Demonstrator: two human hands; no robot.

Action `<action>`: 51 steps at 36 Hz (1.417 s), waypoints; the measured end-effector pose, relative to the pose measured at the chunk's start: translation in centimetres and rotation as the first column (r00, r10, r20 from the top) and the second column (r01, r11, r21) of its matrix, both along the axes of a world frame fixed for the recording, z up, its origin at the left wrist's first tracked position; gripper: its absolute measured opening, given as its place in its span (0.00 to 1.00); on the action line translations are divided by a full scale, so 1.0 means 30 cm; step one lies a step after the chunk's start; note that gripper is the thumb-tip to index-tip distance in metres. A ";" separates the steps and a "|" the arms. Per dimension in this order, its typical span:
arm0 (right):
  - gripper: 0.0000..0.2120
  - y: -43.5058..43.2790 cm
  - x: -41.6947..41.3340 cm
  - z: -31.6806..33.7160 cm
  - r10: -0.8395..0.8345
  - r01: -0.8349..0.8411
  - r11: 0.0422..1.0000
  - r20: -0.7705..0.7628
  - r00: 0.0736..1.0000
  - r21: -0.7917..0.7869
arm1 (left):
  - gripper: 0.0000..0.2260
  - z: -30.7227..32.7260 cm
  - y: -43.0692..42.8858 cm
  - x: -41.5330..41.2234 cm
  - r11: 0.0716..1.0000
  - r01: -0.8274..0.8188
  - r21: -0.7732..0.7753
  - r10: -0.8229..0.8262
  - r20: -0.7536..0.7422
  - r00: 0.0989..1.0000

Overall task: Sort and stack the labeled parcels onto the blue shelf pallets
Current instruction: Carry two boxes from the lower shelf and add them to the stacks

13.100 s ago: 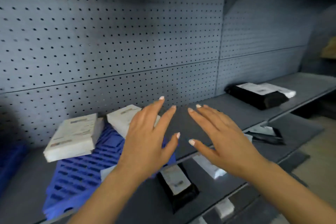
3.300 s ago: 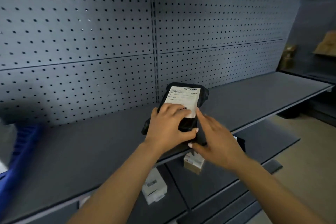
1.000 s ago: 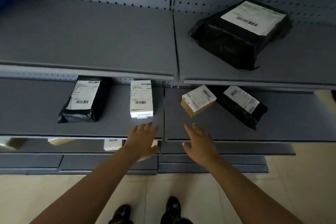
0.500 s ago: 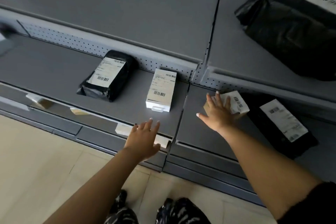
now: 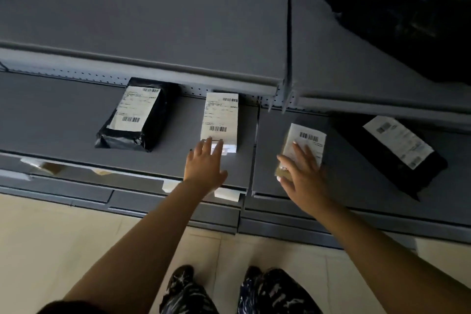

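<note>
**Two small parcels under my hands on the lower shelf**

The upper shelf [image 5: 153,20] fills the top of my view, with a large black bag [image 5: 407,15] lying at its right end. Below it the lower shelf [image 5: 51,115] carries four labelled parcels in a row. A left black bag [image 5: 135,115] lies well to the left and a right black bag [image 5: 397,155] lies slantwise to the right. Between them are a white box [image 5: 220,120] and a small brown box [image 5: 305,143]. No blue pallet shows from here.

The white box lies straight ahead of my left hand [image 5: 204,166]. Its long axis runs front to back, and its near end points at me. My left fingers [image 5: 210,144] are stretched out and released, their tips just touching that near end and holding nothing yet.

My right hand [image 5: 303,173] is the further along. Its fingers lie spread flat on the label of the small brown box, with the thumb out at the box's left side. They press on it but have not closed round it. That box tilts slightly, its long axis running away from me and a little rightward.

I judge each hand takes the parcel in front of it. The left must slide forward along the white box's length before it can clasp the sides.
</note>
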State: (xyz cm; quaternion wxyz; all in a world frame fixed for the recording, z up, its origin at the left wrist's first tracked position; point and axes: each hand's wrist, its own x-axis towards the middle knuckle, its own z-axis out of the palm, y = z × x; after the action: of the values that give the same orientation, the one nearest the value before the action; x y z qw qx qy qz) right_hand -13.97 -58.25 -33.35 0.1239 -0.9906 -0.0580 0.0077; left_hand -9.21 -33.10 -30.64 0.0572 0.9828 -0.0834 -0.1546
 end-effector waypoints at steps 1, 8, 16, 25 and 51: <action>0.25 0.000 0.000 -0.002 -0.022 0.022 1.000 0.005 1.000 -0.012 | 0.38 -0.001 0.001 0.019 1.000 0.008 0.019 -0.008 0.013 1.000; 0.23 0.052 -0.002 -0.004 -0.156 0.156 0.988 -0.014 0.988 -0.008 | 0.40 -0.057 -0.009 0.112 0.996 0.073 0.046 -0.076 0.053 0.996; 0.18 0.061 -0.001 -0.014 -0.173 0.176 0.984 0.069 0.983 -0.039 | 0.41 -0.140 0.019 0.050 0.993 0.120 0.003 -0.120 0.010 0.993; 0.19 0.077 0.001 0.020 -0.178 0.178 0.980 0.007 0.984 -0.088 | 0.40 -0.143 0.059 -0.026 0.974 0.214 0.078 -0.222 0.110 0.969; 0.15 0.243 -0.167 0.205 0.263 -0.245 0.954 0.088 0.961 -0.171 | 0.21 0.041 0.193 -0.223 0.994 -0.016 -0.108 0.070 0.520 0.851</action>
State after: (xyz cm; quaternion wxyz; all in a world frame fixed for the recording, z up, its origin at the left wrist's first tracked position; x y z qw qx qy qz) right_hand -18.98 -50.95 -27.18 0.0396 -0.9805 -0.1909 -0.0262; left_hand -15.91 -27.31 -29.43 0.0848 0.9853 -0.0813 0.1243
